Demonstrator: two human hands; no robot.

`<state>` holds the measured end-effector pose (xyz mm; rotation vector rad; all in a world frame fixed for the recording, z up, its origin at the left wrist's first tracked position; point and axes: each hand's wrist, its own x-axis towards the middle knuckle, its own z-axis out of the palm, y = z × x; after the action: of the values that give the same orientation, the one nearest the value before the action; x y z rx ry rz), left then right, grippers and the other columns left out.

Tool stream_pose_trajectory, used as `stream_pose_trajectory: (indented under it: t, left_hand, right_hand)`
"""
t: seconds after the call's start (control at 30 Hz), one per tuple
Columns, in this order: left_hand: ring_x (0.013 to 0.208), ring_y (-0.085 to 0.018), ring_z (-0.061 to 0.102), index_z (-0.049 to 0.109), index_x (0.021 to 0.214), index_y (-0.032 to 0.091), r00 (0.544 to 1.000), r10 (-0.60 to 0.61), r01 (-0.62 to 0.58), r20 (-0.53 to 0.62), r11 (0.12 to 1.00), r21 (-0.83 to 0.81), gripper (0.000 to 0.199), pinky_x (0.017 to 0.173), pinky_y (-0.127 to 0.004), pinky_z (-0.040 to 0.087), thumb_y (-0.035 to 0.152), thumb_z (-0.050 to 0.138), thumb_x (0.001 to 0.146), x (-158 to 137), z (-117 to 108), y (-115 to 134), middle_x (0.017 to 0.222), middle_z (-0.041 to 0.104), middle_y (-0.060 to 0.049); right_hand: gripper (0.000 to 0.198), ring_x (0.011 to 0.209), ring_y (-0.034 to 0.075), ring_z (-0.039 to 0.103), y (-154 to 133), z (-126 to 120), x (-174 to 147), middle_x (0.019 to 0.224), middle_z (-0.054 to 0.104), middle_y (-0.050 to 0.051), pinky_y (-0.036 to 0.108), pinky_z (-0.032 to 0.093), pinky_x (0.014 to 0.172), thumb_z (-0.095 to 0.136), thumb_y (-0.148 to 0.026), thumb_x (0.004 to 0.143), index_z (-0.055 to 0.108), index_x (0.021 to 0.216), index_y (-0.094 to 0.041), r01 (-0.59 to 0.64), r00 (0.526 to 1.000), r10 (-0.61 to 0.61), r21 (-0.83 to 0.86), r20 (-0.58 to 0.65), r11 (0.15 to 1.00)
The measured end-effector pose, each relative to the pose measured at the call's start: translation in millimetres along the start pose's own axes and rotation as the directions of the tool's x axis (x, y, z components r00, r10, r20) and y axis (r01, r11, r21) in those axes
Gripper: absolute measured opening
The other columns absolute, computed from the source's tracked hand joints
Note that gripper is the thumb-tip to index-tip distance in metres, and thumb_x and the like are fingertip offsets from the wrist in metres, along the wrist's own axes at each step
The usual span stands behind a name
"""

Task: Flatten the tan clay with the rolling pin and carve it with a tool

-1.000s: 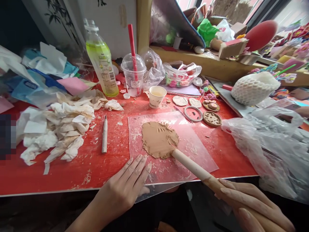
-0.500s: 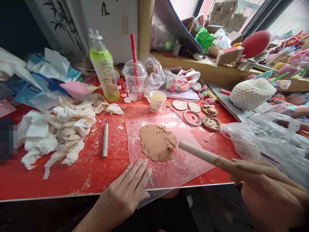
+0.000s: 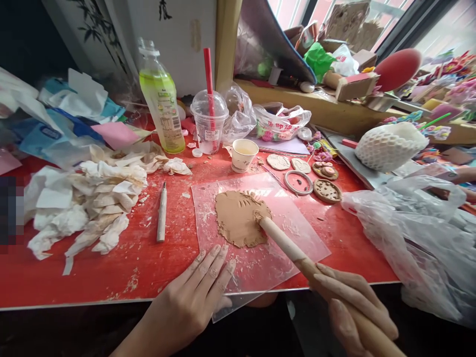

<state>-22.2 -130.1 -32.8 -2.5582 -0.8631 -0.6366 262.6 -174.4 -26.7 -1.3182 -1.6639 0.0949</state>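
Note:
A flattened slab of brown clay (image 3: 240, 220) with ragged edges lies on a clear plastic sheet (image 3: 297, 238), which overhangs the table's front edge. My left hand (image 3: 203, 282) rests flat on the sheet's lower left corner, fingers stretched out just below the clay. My right hand (image 3: 353, 307) is wrapped round a wooden rolling pin (image 3: 284, 243). The pin slants up to the left, and its far end meets the right side of the clay. To the left of the sheet lies a pointed tool with a pale handle (image 3: 161, 215).
Crumpled tissues (image 3: 107, 198) cover the left of the red table (image 3: 171, 267). Behind stand a green drink bottle (image 3: 161, 104), a plastic cup with a red straw (image 3: 209, 119) and a paper cup (image 3: 244, 154). Clay discs (image 3: 327, 190) and a plastic bag (image 3: 405, 228) lie to the right.
My right hand has moved left and down with the rolling pin, bringing its tip from beside the clay onto the clay's right side. My left hand has stayed in place.

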Motion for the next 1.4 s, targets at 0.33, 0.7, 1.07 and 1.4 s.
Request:
stream_pose_trajectory:
  t: [0.33, 0.7, 1.07, 1.4]
  left_hand:
    - [0.108, -0.028, 0.062, 0.062, 0.112, 0.007, 0.999, 0.032, -0.032, 0.001, 0.999, 0.026, 0.034, 0.088, -0.038, 0.051, 0.03, 0.044, 0.094, 1, -3, -3, 0.115, 0.066, -0.014]
    - [0.114, -0.029, 0.058, 0.059, 0.117, 0.006, 0.997, 0.069, -0.067, 0.03, 0.997, -0.043, 0.031, 0.094, -0.04, 0.048, 0.019, 0.048, 0.091, -18, -12, -15, 0.121, 0.062, -0.016]
    - [0.112, -0.031, 0.059, 0.06, 0.117, 0.008, 0.999, 0.031, -0.031, 0.011, 0.999, 0.033, 0.043, 0.093, -0.041, 0.048, 0.04, 0.052, 0.09, -17, -7, -10, 0.12, 0.063, -0.015]
    - [0.111, -0.028, 0.06, 0.061, 0.116, 0.011, 1.0, -0.016, 0.016, -0.015, 1.0, -0.022, 0.037, 0.096, -0.039, 0.047, 0.037, 0.049, 0.092, -17, -4, -10, 0.117, 0.065, -0.012]
  right_hand:
    - [0.025, 0.058, 0.02, 0.053, 17, -37, 90, 0.06, 0.059, 0.004, 0.036, 0.039, 0.049, 0.047, -0.024, 0.073, 0.068, 0.06, -0.029, -0.137, 0.906, 0.269, 0.375, -0.328, 0.917]
    - [0.023, 0.049, 0.009, 0.044, 51, 35, 166, 0.049, 0.041, -0.002, 0.023, 0.044, 0.052, 0.049, -0.019, 0.072, 0.047, 0.049, -0.018, -0.254, 0.859, 0.512, 0.887, 0.024, 0.385]
    - [0.029, 0.033, 0.004, 0.02, 55, 68, 172, 0.04, 0.019, -0.009, 0.016, 0.025, 0.032, 0.047, -0.02, 0.063, 0.02, 0.052, -0.02, -0.192, 0.731, 0.678, 0.977, 0.083, 0.088]
    - [0.032, 0.033, 0.004, 0.02, 55, 93, 168, 0.04, 0.021, -0.009, 0.017, 0.026, 0.03, 0.046, -0.018, 0.06, 0.015, 0.054, -0.021, -0.188, 0.644, 0.744, 0.98, 0.177, -0.071]
